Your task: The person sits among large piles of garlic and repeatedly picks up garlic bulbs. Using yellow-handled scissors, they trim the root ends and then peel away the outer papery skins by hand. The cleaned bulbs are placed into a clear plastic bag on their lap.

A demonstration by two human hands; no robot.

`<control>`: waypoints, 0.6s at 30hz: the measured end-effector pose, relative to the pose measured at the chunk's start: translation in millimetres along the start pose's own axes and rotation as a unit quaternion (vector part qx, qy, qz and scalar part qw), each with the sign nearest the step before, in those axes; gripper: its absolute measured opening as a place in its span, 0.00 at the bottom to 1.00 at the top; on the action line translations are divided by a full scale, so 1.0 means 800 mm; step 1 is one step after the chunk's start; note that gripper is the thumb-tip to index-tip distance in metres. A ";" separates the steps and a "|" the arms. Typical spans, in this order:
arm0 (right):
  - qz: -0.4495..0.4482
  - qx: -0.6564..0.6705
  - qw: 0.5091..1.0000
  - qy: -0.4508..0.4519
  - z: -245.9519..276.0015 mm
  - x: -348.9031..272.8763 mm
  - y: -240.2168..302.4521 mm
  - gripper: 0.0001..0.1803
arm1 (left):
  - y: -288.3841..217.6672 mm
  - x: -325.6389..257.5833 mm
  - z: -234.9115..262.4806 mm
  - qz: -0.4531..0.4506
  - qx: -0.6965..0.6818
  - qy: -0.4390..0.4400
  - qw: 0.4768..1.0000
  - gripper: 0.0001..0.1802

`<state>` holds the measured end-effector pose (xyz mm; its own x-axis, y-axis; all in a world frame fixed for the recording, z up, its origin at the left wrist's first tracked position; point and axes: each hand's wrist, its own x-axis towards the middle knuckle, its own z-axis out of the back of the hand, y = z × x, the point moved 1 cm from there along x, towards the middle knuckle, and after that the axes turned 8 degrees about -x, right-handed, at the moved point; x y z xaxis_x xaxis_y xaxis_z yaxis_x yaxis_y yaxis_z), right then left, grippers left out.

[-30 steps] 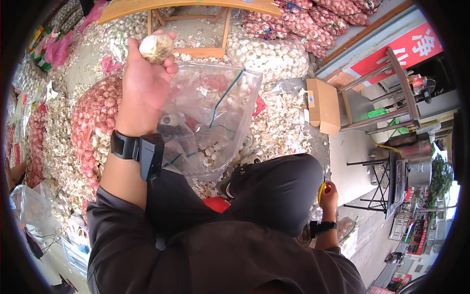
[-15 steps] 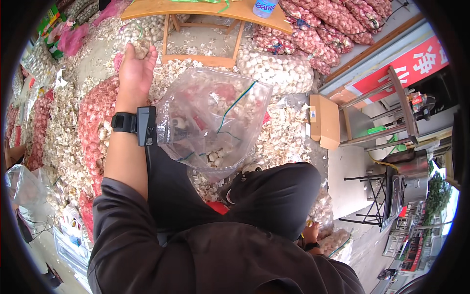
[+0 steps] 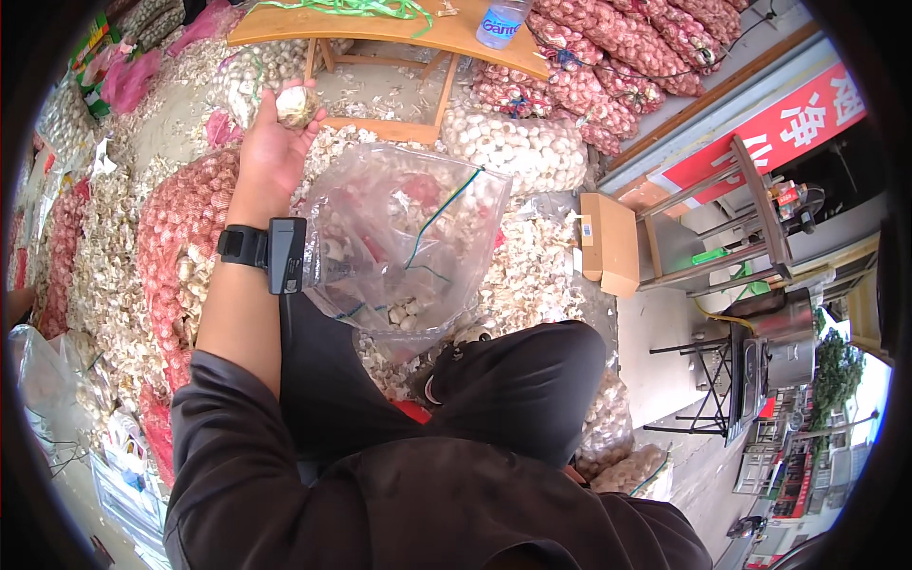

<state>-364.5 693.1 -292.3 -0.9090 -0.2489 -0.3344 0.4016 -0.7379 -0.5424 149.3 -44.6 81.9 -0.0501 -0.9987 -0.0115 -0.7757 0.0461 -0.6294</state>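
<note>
My left hand [image 3: 273, 147] is stretched forward, palm up, with its fingers curled around a whitish garlic bulb [image 3: 296, 107]. A dark strap with a black device circles that wrist. To the right of the forearm, in front of my crossed legs, a clear plastic bag [image 3: 456, 247] stands open; a few pale bulbs [image 3: 407, 312] show at its bottom. At my left lies a red mesh sack [image 3: 190, 218] of garlic, torn open along its near side. Of my right hand [image 3: 573, 472] only a sliver of skin shows beside my right leg; its fingers are hidden.
Dry garlic skins [image 3: 104, 256] cover the ground. Ahead stands a wooden table [image 3: 380, 30] with green ribbon and a bottle [image 3: 501, 21]. A net sack of white bulbs [image 3: 518, 147] and stacked red sacks [image 3: 617, 57] lie beyond. A cardboard box [image 3: 610, 242] sits at right.
My left hand has turned and drawn slightly right, so the garlic bulb shows more plainly. My right hand, visible beside my right knee before, has slipped almost wholly out of sight.
</note>
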 end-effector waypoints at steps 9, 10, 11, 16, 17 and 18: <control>0.051 0.047 0.976 0.208 0.102 0.003 -0.019 0.18 | 0.004 -0.005 -0.001 0.040 -0.007 -0.038 0.998 0.24; 0.053 0.089 0.956 0.276 0.111 0.002 -0.030 0.18 | 0.008 -0.007 -0.007 0.052 -0.004 -0.046 0.998 0.24; 0.056 0.131 0.923 0.357 0.120 0.001 -0.025 0.18 | 0.006 -0.012 -0.012 0.047 0.029 -0.051 0.997 0.24; 0.111 0.144 0.972 -0.148 0.388 -0.037 0.046 0.19 | 0.005 -0.082 -0.067 0.083 0.103 -0.010 0.991 0.21; 0.074 0.253 0.941 -0.210 0.465 -0.071 0.046 0.19 | 0.021 -0.110 -0.099 0.087 0.090 0.013 0.992 0.22; 0.094 0.308 0.902 -0.288 0.506 -0.077 0.040 0.16 | 0.034 -0.136 -0.117 0.134 0.080 0.056 0.986 0.22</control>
<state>-341.2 430.8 22.8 -0.8095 -0.5598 0.1769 0.5780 -0.8128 0.0731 74.6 67.7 139.1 -0.3160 -0.9419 -0.1140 -0.6160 0.2951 -0.7304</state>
